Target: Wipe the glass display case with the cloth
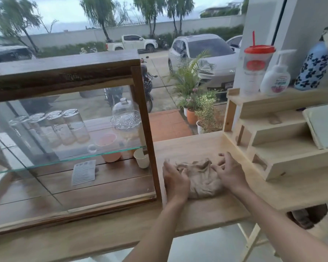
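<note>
A wood-framed glass display case point(146, 118) stands on the left of a light wooden counter point(197, 214). A crumpled beige cloth point(201, 178) lies on the counter just right of the case. My left hand point(175, 179) rests against the cloth's left side and my right hand point(228, 173) against its right side. Both hands have their fingers spread and curled over the cloth's edges. Whether either hand grips the cloth firmly is unclear. Inside the case are several upturned glasses point(64, 127), a glass dome point(126, 115), cups and a paper sheet point(83, 172).
A stepped wooden shelf unit point(269, 148) stands right of the cloth, holding a red-lidded tumbler point(257, 67), a pump bottle point(275, 79) and a patterned blue bottle point(314, 69). A window behind shows potted plants point(197, 108) and parked cars. The counter's front edge is close to me.
</note>
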Available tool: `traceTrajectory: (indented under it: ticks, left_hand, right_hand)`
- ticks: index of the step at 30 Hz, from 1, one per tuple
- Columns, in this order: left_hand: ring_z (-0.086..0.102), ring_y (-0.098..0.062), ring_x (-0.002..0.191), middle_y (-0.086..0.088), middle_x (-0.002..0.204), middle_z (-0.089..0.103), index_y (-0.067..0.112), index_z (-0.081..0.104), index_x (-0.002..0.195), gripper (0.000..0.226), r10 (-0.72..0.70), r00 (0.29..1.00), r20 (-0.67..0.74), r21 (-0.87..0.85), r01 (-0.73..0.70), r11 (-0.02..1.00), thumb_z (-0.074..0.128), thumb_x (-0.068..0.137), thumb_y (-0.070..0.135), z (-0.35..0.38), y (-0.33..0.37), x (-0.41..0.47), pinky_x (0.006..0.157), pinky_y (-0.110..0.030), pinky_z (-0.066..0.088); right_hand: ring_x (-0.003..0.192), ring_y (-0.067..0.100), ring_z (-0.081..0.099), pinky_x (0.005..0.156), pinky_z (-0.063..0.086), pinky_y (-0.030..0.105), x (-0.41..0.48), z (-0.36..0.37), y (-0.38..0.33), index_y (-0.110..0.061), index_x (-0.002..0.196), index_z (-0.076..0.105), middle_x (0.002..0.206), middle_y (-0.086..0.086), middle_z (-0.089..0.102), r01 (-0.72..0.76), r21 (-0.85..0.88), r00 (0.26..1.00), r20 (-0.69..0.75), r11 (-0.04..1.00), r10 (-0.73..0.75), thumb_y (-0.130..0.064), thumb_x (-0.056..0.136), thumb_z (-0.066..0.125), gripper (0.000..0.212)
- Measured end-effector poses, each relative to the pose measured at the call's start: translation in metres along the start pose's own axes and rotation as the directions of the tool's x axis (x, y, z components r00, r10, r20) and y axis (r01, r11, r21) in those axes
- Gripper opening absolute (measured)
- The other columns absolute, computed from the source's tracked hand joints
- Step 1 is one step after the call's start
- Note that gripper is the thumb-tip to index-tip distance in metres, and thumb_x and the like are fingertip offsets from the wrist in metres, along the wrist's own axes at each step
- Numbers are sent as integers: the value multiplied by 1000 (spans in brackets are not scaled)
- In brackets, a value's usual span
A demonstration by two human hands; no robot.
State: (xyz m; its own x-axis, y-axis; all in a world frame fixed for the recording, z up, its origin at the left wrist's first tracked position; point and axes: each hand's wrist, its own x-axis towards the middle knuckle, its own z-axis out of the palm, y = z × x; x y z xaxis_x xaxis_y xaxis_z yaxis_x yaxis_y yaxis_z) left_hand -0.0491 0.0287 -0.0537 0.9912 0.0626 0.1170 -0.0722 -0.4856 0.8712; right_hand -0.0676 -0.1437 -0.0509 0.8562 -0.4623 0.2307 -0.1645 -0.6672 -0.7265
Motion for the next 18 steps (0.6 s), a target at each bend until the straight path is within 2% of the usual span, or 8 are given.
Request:
traceTrajectory:
  ticks: [2, 3, 5, 7, 9, 12, 15, 18]
  left_hand:
    - [47, -25, 120, -11, 134, 49, 7, 38, 147, 64, 260, 962, -78, 195, -241, 951, 66, 90, 4, 3, -6, -4, 99, -37, 43]
    - [49, -26, 117, -10, 134, 52, 9, 44, 144, 60, 376, 926, -41, 282, -350, 893, 64, 88, 5, 3, -7, -5, 97, -38, 44]
    - [53, -27, 127, -7, 141, 57, 15, 55, 139, 46, 445, 880, 167, 346, -475, 809, 58, 93, 15, 3, -5, -7, 103, -41, 43]
    - [40, -23, 145, -3, 157, 45, 21, 54, 142, 44, 370, 866, 335, 411, -488, 770, 51, 99, 28, 4, -10, -7, 117, -43, 32]
    - [23, -16, 155, 2, 166, 31, 24, 39, 154, 53, 247, 877, 412, 501, -444, 743, 43, 103, 37, 5, -16, -2, 125, -47, 18]
    - [9, -11, 158, 5, 171, 17, 24, 23, 161, 59, 165, 872, 461, 539, -423, 728, 35, 106, 39, 7, -20, 1, 127, -52, 0]
    - [-1, -13, 159, 2, 172, 6, 20, 13, 163, 60, 156, 857, 490, 504, -425, 752, 32, 109, 38, 4, -12, 6, 127, -51, -9]
    - [2, -12, 159, -1, 171, 9, 16, 13, 162, 59, 408, 800, 441, 295, -558, 776, 35, 111, 32, -19, -12, -23, 131, -45, 2]
  right_hand:
    - [78, 21, 57, 70, 41, 30, -1, 1, 4, -15, 104, 58, 88, 1, 59, 273, -91, 960, -38, 958, -277, -14, 75, 76, 34]
    - [81, 23, 57, 73, 41, 30, -2, 2, 6, -16, 101, 60, 91, 1, 60, 403, -124, 914, 12, 907, -405, -13, 74, 74, 30]
    - [92, 25, 59, 81, 45, 31, -7, 4, 6, -19, 100, 65, 105, -1, 63, 542, -171, 839, 164, 823, -519, -26, 77, 67, 24]
    - [118, 26, 54, 93, 46, 37, -9, 7, 9, -23, 116, 64, 131, -3, 58, 556, -243, 819, 324, 795, -474, -51, 81, 50, 48]
    - [142, 16, 29, 109, 33, 37, -10, 8, 13, -30, 140, 46, 154, -11, 33, 509, -323, 819, 468, 798, -333, -80, 77, 18, 85]
    - [147, 2, 0, 118, 16, 34, -3, 8, 17, -37, 151, 15, 157, -21, 2, 491, -423, 804, 556, 761, -210, -87, 52, -25, 118]
    - [145, 0, -10, 120, 8, 37, 2, 9, 13, -39, 151, 3, 155, -22, -12, 464, -433, 792, 594, 773, -142, -89, 46, -25, 120]
    - [142, 2, -19, 118, 2, 40, 0, 2, 13, -42, 149, -5, 154, -19, -20, 441, -387, 784, 606, 809, -137, -93, 48, -18, 114]
